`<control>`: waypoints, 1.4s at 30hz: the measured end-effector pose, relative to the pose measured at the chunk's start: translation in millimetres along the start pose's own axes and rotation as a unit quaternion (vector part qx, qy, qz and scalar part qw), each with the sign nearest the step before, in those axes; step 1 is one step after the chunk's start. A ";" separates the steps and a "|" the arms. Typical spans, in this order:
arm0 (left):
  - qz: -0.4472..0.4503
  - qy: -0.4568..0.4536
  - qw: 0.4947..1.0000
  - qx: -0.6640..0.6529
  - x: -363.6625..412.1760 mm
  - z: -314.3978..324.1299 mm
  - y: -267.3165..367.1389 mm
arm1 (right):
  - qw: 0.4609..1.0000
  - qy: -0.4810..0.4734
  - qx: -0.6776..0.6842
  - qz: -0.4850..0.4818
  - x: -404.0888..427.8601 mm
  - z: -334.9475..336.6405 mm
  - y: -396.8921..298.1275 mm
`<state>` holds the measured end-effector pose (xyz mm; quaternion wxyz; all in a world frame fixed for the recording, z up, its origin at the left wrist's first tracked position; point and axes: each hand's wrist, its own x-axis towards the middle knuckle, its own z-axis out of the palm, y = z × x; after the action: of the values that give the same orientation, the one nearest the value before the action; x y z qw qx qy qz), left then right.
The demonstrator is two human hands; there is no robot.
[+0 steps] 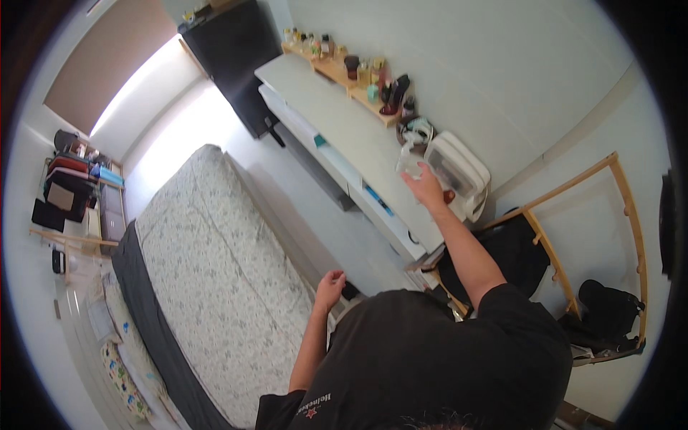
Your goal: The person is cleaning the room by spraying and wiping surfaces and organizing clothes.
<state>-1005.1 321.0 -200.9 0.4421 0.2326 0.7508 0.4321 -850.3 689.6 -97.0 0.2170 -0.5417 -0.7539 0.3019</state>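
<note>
My right hand reaches over the right end of a long white dresser. Its fingers are around a clear plastic spray bottle. Just beyond the bottle is a round dark basket with a white coiled item in it. Beside the hand, against the wall, a white storage box with a see-through front stands on the dresser. A small reddish-brown object lies near my wrist. My left hand hangs by my body near the bed's edge, fingers loosely curled, with nothing visible in it.
A bed with a patterned cover lies to the left. Wooden risers with several small bottles line the back of the dresser. A wooden rack with a black cap stands at right. A black cabinet is at the far end.
</note>
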 end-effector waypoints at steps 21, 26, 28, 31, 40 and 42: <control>0.202 -0.015 0.975 0.090 101.2 -121.1 131.5 | 0.880 0.275 0.085 -0.378 -59.4 -11.5 -192.8; 0.174 -0.008 0.984 0.027 92.5 -129.2 124.8 | 0.969 0.040 0.041 -0.242 -48.5 29.8 -190.3; 0.125 -0.097 0.987 0.008 101.8 -125.3 123.8 | 0.856 0.156 0.191 -0.453 -46.2 40.7 -199.4; 0.145 -0.186 0.948 -0.216 98.3 -126.7 154.3 | 0.892 0.050 0.189 -0.407 -44.8 39.9 -233.1; 0.164 -0.233 0.934 -0.215 156.3 -129.3 243.0 | 0.950 -0.073 0.122 -0.279 32.6 90.7 -255.9; 0.183 -0.217 0.951 -0.125 167.3 -132.4 255.9 | 0.935 -0.048 0.241 -0.254 30.3 92.1 -254.6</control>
<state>-1211.8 517.3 -28.5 0.5334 0.3973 0.5209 0.5351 -1094.8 639.3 12.1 0.3737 -0.2482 -0.7808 0.4349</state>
